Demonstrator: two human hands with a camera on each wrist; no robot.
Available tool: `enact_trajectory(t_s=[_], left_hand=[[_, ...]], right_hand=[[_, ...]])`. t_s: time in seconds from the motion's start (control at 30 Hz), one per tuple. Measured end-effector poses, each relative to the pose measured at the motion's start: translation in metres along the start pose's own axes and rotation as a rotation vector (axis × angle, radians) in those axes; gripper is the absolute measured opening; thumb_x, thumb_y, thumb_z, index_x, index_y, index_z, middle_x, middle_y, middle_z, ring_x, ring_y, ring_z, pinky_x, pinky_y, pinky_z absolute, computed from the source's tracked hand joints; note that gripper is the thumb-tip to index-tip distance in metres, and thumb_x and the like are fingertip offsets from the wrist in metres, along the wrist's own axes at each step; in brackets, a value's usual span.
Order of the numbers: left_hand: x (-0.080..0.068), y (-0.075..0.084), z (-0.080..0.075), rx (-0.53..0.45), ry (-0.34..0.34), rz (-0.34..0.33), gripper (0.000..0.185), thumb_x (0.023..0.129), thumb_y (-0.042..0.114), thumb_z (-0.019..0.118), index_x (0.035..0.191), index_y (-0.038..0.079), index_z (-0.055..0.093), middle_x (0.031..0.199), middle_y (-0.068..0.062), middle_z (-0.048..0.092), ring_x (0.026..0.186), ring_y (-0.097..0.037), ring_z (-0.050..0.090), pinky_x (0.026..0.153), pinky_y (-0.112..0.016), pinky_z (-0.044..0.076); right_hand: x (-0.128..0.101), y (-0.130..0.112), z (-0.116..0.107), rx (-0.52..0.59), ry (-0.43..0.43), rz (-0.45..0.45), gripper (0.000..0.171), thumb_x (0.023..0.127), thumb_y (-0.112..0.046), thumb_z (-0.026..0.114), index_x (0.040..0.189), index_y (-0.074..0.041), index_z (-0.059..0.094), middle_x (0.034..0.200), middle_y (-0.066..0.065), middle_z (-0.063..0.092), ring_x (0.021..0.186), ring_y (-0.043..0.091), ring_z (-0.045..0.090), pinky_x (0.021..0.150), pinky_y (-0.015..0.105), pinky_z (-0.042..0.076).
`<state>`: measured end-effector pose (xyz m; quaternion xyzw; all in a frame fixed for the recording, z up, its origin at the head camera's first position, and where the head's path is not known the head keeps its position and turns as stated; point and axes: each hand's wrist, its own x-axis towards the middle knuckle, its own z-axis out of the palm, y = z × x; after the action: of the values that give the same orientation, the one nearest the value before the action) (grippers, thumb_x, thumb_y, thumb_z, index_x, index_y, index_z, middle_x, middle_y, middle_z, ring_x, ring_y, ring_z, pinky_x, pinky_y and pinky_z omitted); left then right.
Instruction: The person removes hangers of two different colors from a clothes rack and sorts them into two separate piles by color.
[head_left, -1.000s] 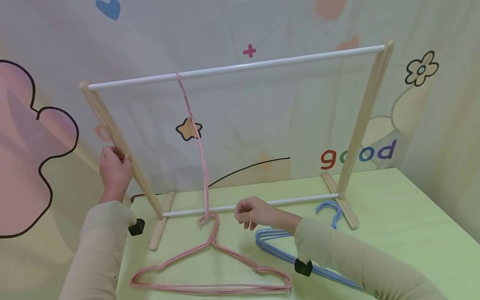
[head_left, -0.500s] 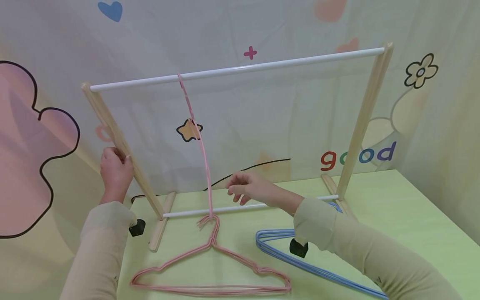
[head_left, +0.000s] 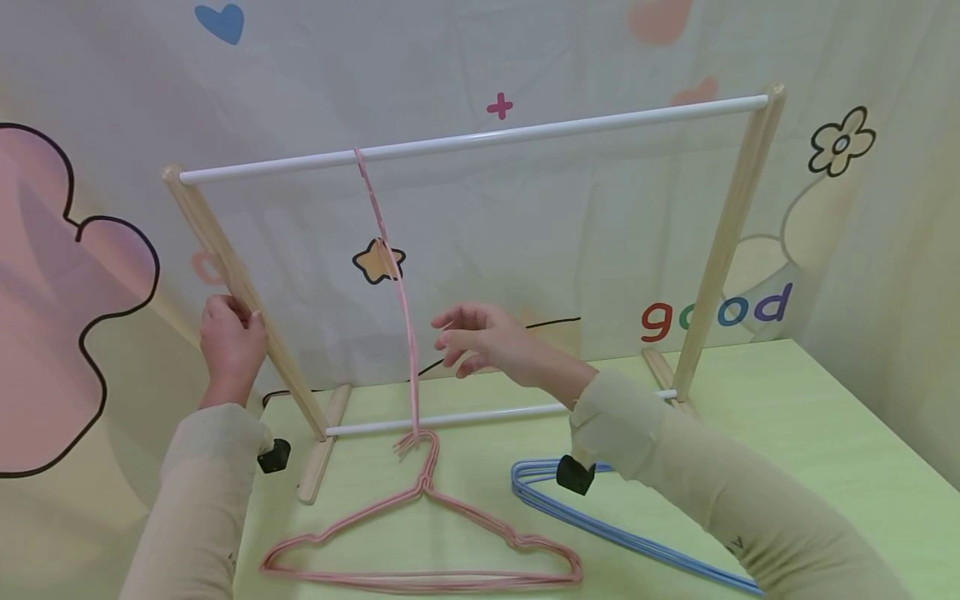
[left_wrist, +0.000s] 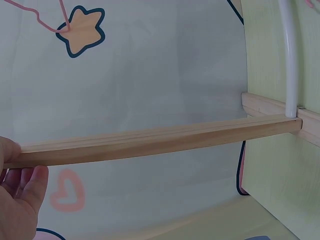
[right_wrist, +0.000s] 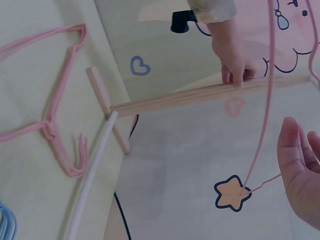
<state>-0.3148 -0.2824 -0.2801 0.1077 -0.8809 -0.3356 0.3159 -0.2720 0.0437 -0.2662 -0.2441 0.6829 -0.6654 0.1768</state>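
Note:
My left hand [head_left: 234, 346] grips the left wooden post [head_left: 281, 354] of a small clothes rack, fingers wrapped round it; the left wrist view shows thumb and fingers on either side of the post [left_wrist: 150, 145]. From the rack's white top rail [head_left: 480, 140] a pink hanger [head_left: 406, 308] hangs by its hook, seen nearly edge-on. My right hand [head_left: 491, 340] is in the air just right of that hanger, fingers loosely bent and apart, holding nothing. Below, a stack of pink hangers [head_left: 427, 575] lies flat on the table, hooks toward the rack.
Blue hangers [head_left: 622, 537] lie stacked at the right, partly under my right sleeve. A white lower rail [head_left: 480, 415] runs between the rack's feet, just behind the pink hooks. The right post [head_left: 723, 250] stands near the patterned curtain [head_left: 585, 50] at the back.
My right hand has risen and moved left from low over the table toward the hanging hanger, its fingers spreading a little. The left hand has stayed on the post.

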Motion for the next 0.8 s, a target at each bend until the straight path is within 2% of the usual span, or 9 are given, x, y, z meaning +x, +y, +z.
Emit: enact_trajectory(t_s=[0.2,0.37,0.5,0.8], left_hand=[[0.000,-0.001,-0.001,-0.001,-0.024,-0.013,0.029,0.089,0.015,0.044,0.109,-0.005,0.038,0.102,-0.022,0.042,0.091,-0.036,0.043,0.080,-0.044,0.036],[0.000,-0.001,-0.002,-0.002,-0.038,-0.022,0.029,0.089,0.015,0.044,0.110,-0.005,0.037,0.103,-0.022,0.042,0.092,-0.035,0.043,0.080,-0.043,0.037],[0.000,0.000,-0.001,-0.001,-0.036,-0.022,0.029,0.089,0.015,0.044,0.109,-0.005,0.037,0.103,-0.022,0.042,0.092,-0.036,0.043,0.080,-0.043,0.037],[0.001,0.000,-0.001,-0.001,-0.035,-0.024,0.029,0.089,0.016,0.043,0.109,-0.004,0.037,0.103,-0.021,0.041,0.092,-0.035,0.042,0.080,-0.043,0.037]], right_hand=[[0.007,-0.013,0.008,0.063,-0.013,0.046,0.031,0.087,-0.008,0.051,0.118,-0.005,0.046,0.090,0.006,0.055,0.074,0.018,0.058,0.064,0.029,0.051],[0.014,-0.020,0.016,0.091,-0.028,0.059,0.035,0.088,-0.007,0.051,0.121,-0.003,0.044,0.087,0.006,0.055,0.070,0.017,0.059,0.061,0.029,0.051],[0.020,-0.025,0.021,0.124,-0.017,0.073,0.032,0.087,-0.005,0.051,0.118,-0.003,0.046,0.083,0.007,0.055,0.065,0.017,0.058,0.056,0.027,0.050],[0.021,-0.034,0.027,0.125,-0.009,0.062,0.023,0.086,0.000,0.051,0.108,0.002,0.047,0.074,0.008,0.052,0.059,0.015,0.053,0.052,0.025,0.048]])
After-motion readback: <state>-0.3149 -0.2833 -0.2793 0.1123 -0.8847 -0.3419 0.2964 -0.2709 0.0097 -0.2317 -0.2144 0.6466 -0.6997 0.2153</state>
